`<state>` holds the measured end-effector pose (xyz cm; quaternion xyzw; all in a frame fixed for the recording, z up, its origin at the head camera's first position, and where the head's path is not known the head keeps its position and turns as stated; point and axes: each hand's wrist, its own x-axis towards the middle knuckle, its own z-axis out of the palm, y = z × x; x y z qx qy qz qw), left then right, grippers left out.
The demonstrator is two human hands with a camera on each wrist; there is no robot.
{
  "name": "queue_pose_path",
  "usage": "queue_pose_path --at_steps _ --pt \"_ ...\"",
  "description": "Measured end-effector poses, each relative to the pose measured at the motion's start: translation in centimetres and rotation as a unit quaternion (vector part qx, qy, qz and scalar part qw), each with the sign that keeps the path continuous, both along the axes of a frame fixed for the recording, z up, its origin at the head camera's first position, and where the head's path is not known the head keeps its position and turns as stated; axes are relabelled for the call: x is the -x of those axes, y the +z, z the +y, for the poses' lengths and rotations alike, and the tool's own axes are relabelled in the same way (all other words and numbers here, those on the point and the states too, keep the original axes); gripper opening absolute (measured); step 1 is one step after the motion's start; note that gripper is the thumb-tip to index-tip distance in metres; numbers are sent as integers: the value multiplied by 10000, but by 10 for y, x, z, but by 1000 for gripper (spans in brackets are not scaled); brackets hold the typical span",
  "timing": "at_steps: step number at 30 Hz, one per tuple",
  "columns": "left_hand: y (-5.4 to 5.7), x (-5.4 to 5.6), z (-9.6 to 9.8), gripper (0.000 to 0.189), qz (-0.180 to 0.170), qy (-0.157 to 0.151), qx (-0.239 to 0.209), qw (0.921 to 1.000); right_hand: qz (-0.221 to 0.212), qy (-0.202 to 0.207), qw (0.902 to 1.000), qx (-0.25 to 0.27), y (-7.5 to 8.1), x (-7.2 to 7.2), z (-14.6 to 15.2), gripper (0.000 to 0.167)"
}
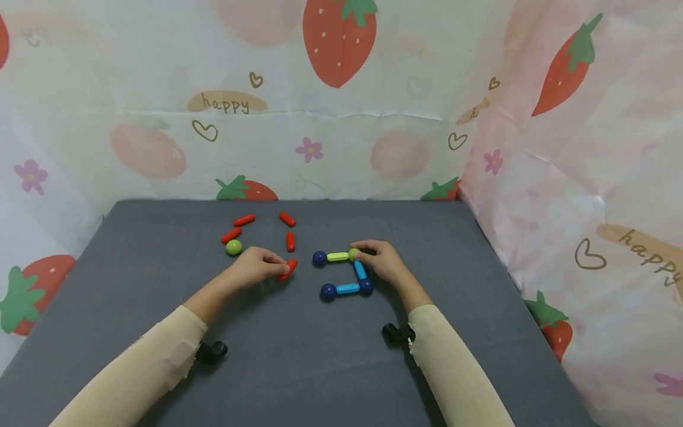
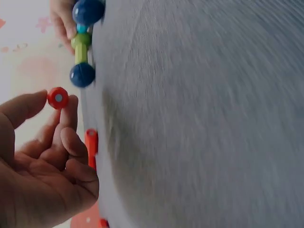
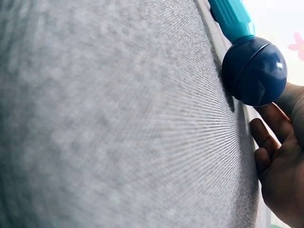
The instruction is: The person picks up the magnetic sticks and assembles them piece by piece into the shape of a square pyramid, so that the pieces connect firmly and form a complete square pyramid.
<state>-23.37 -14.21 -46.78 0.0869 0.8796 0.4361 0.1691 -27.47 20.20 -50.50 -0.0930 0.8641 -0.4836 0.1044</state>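
My left hand (image 1: 251, 267) pinches a red magnetic rod (image 1: 289, 270) between thumb and index finger; its round end with a silvery centre faces the left wrist camera. To its right lies a joined chain of rods and balls, open on its left side. A lime rod (image 1: 337, 257) links a dark blue ball (image 1: 319, 258) to a green ball (image 1: 353, 254). From there a blue rod (image 1: 360, 270) runs to a second dark blue ball (image 3: 255, 71), and another blue rod (image 1: 348, 289) ends in a third dark blue ball (image 1: 328, 292). My right hand (image 1: 384, 261) grips the green ball at the corner.
Several loose red rods (image 1: 290, 241) lie toward the back of the grey table (image 1: 299, 367). Beside them on the left sits a loose green ball (image 1: 233, 247). A strawberry-print sheet (image 1: 341, 136) hangs behind the table and along its sides.
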Motion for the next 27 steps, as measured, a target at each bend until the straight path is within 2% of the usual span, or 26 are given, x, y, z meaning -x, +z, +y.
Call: queue_pose_path --at_steps 8,17,22,27 --pt "-9 4 22 25 -279 359 -243 9987 22 -26 10000 -15 -2 1 -1 32" --pt "-14 7 45 25 -200 536 -343 9978 8 -44 10000 -23 -2 1 0 32" --pt "-15 5 55 24 -262 761 -347 9961 65 -25 10000 -70 -4 2 0 32" --pt "-17 6 61 23 -126 798 -253 9964 88 -63 9999 -40 -4 2 0 31"
